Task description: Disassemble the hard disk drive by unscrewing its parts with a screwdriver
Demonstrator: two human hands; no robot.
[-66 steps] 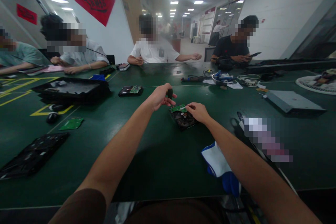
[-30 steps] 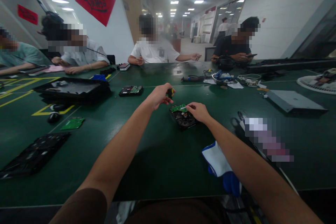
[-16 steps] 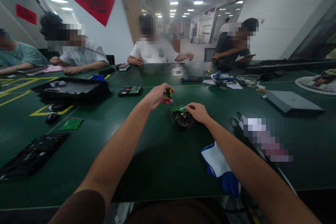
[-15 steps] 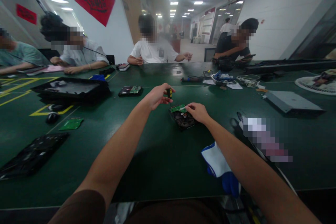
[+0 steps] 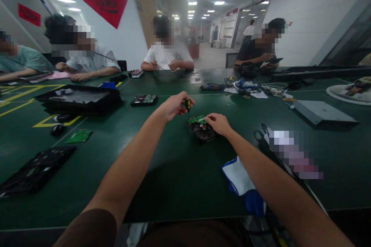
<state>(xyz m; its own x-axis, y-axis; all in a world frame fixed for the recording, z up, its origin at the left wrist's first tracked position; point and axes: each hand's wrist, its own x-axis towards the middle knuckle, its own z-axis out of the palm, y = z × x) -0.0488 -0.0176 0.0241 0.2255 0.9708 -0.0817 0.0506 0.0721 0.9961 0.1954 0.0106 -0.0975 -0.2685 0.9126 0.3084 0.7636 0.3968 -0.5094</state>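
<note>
A black hard drive (image 5: 202, 130) with a green circuit board (image 5: 196, 119) on its far end lies on the green table (image 5: 174, 170). My left hand (image 5: 174, 105) is closed round a small black-and-yellow screwdriver (image 5: 188, 104), held upright with its tip down at the board's left corner. My right hand (image 5: 219, 123) rests on the drive's right side, fingers pinched at the board's edge.
A blue-and-white glove (image 5: 242, 183) lies near my right forearm. A black tray (image 5: 78, 98), another hard drive (image 5: 144, 100), a loose green board (image 5: 79, 136), a black panel (image 5: 34, 170) and a grey case (image 5: 323, 112) sit around. Several people sit at the far side.
My hands have stayed on the drive; the screwdriver has shifted only slightly in my left hand. The person in white across the table has pulled an outstretched arm back in.
</note>
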